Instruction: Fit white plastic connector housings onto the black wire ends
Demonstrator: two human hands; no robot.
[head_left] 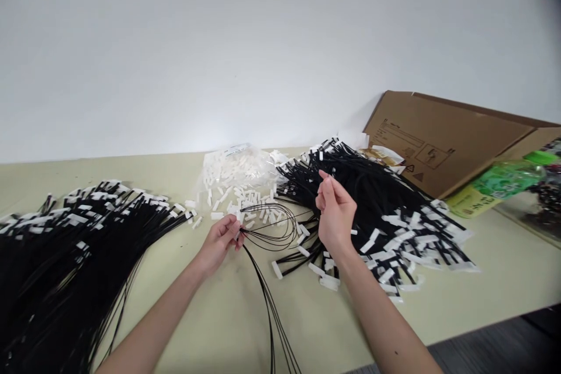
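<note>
My left hand (pixel 222 239) is closed on a thin bundle of black wires (pixel 265 298) near a white connector (pixel 238 211) at its fingertips. Some wires loop out to the right of the fingers, while others hang down toward the table's front edge. My right hand (pixel 335 210) is raised in front of the right-hand wire pile, its fingers curled and pinched together. Whether anything small sits in that pinch I cannot make out. Between the hands, behind the looped wires, loose white connector housings (pixel 258 198) lie scattered on the table.
A large pile of black wires with white ends (pixel 87 269) covers the left side; another pile (pixel 372 187) lies at right. A clear bag of white pieces (pixel 239 166) rests near the wall. A cardboard box (pixel 421 140) and a green-yellow bottle (pixel 495 187) stand at far right.
</note>
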